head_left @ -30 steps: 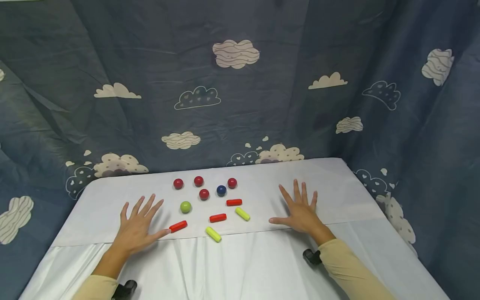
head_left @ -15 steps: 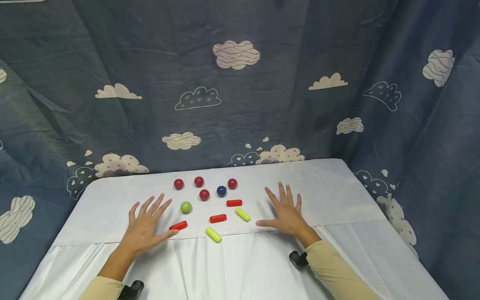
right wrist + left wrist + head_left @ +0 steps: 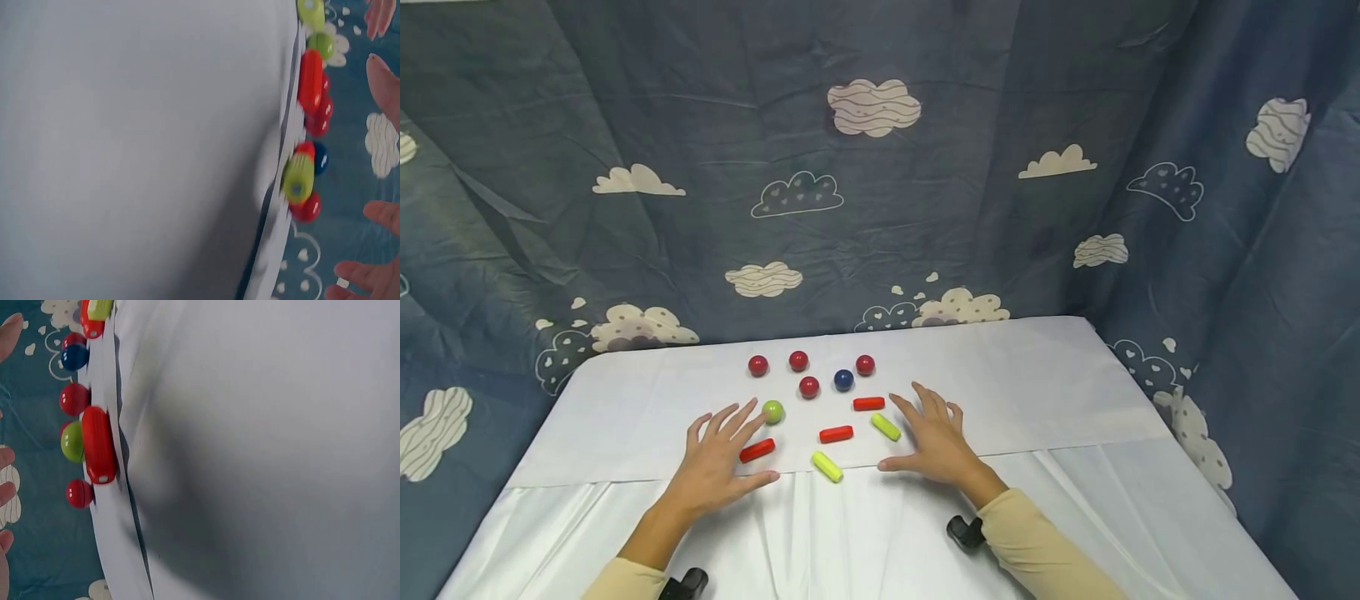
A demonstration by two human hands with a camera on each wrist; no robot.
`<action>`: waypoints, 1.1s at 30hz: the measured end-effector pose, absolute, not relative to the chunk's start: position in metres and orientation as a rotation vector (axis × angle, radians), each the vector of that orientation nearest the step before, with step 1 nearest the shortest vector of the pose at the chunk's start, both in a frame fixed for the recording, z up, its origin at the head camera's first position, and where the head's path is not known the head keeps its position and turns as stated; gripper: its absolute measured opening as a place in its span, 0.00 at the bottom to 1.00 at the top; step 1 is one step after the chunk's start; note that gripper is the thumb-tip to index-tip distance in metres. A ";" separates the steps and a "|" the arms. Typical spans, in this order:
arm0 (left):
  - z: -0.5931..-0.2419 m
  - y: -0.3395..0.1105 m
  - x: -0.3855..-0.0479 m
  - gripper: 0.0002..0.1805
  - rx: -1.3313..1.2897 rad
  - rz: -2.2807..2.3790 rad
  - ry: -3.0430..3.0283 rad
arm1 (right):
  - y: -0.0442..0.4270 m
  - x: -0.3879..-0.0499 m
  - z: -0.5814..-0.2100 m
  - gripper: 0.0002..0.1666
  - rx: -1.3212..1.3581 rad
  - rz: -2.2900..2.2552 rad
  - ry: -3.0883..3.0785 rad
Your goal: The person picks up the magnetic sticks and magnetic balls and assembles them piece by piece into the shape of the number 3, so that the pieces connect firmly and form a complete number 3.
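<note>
My left hand (image 3: 713,467), fingers spread, hovers beside a red cylinder (image 3: 757,451) and a green ball (image 3: 772,412), holding nothing. On the other side, my right hand (image 3: 938,442) is spread near a yellow-green cylinder (image 3: 886,427), also holding nothing. Between the hands lie a second red cylinder (image 3: 837,434) and another yellow-green cylinder (image 3: 827,467). A third red cylinder (image 3: 868,403) rests farther back. Behind these sit a blue ball (image 3: 843,380) and several red balls (image 3: 808,387). The left wrist view shows a red cylinder (image 3: 99,445) in front of the green ball (image 3: 72,442).
A white cloth (image 3: 1037,392) covers the table, with a fold line running across it. A dark blue curtain (image 3: 925,208) with cloud prints hangs behind and at both sides. Each wrist carries a black camera (image 3: 966,532).
Both hands have moved inward, the left one to the right and the right one to the left, closer to the balls and cylinders. Those objects have stayed in place.
</note>
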State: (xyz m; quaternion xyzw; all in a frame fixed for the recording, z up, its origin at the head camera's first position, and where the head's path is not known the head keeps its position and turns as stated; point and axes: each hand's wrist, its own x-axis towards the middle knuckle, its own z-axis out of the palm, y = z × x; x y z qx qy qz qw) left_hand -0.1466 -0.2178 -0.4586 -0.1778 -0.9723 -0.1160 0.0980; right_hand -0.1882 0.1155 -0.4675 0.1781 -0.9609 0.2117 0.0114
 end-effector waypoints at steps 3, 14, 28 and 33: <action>-0.460 -0.213 -0.146 0.46 -0.586 -0.366 -2.858 | 0.105 -0.185 -0.465 0.59 0.595 0.666 -2.997; -0.466 -0.200 -0.145 0.46 -0.741 -0.457 -2.809 | 0.074 -0.178 -0.461 0.52 0.852 0.755 -2.961; -0.473 -0.185 -0.143 0.42 -0.813 -0.602 -2.789 | 0.043 -0.175 -0.462 0.38 0.936 0.875 -3.168; -0.475 -0.182 -0.143 0.40 -0.782 -0.656 -2.835 | 0.037 -0.176 -0.465 0.33 0.920 0.858 -3.188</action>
